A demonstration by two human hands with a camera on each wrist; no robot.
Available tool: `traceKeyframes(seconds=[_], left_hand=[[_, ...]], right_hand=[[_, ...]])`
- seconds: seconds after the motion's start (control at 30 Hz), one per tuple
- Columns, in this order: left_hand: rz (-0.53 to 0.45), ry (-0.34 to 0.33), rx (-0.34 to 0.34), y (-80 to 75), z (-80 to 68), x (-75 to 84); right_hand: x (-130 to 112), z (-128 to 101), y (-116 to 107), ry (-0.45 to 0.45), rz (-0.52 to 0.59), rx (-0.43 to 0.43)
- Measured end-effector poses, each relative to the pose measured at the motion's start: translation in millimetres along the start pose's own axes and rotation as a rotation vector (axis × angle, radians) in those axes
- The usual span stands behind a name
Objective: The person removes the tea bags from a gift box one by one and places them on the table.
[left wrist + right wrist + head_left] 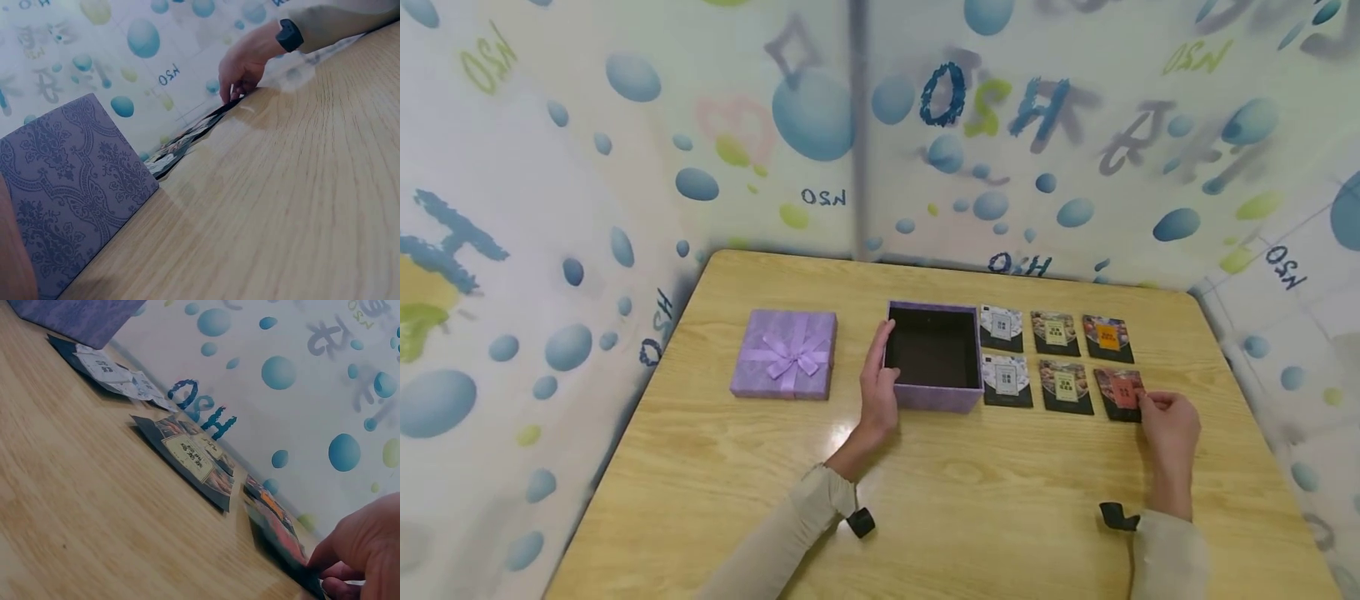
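Seen from the head camera, a wooden table (925, 517) holds an open purple box (934, 356), its bow-topped lid (785, 354) apart to the left, and six packets in two rows just right of the box. The left hand (878, 383) rests with straight fingers against the box's left wall. The right hand (1167, 423) pinches the near corner of the red packet (1120, 393), the rightmost in the front row, between curled fingertips. Only the right wrist view shows that packet's edge tilted slightly off the table at the fingertips (337, 575). The left wrist view shows the box's patterned outer wall close up.
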State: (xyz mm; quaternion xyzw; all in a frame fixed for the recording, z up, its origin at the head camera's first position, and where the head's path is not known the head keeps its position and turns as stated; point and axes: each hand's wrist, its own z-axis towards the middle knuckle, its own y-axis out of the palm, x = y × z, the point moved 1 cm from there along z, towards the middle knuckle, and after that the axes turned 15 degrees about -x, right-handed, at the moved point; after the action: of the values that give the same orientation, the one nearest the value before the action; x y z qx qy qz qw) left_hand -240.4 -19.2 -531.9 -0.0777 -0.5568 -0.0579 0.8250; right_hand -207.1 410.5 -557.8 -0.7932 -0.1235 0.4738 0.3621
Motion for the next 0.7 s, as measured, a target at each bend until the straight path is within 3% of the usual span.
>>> traceKeyframes(seconds=[0.27, 0.5, 0.6, 0.7], left_hand=[[0.020, 0.005, -0.011, -1.6, -2.3, 0.8], [0.077, 0.026, 0.020, -2.0, -0.8, -33.3], [0.075, 0.027, 0.013, -4.3, 2.0, -39.2], [0.075, 0.031, -0.001, -8.5, 6.9, -35.8]], right_hand=[[3.3, -1.9, 1.7, 0.001, -0.002, 0.023], [-5.3, -0.8, 1.5, -0.001, 0.021, 0.033], [-8.5, -1.7, 1.7, -0.031, 0.036, 0.111], [-15.7, -5.3, 3.8, -0.094, 0.072, 0.267]])
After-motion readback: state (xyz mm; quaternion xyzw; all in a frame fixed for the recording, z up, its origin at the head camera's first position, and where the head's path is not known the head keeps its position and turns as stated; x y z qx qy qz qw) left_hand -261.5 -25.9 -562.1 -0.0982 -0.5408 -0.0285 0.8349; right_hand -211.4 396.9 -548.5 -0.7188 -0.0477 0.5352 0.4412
